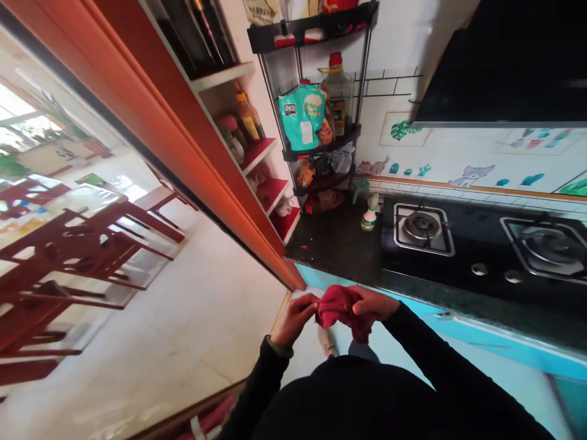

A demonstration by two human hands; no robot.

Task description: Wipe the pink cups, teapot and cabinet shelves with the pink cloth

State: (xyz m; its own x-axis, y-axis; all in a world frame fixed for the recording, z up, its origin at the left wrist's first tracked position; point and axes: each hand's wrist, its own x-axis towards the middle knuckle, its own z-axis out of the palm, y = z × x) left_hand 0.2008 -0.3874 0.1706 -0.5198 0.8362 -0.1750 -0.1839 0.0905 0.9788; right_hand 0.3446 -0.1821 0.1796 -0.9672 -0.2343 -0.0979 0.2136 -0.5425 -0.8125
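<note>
Your head-worn camera looks forward and down from just above your chest, tilted sideways, close over your left hand (296, 319) and right hand (376, 304), with the gas stove (477, 244) farther off.

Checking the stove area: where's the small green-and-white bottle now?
In the head view, the bottle stands on the dark countertop, just left of the left gas burner, by the foot of the corner rack.

No text can be read: the dark label on the teal pouch (290, 109) and the label on the bottle (338, 109) on the corner rack (321, 142) are too small and blurred.
</note>
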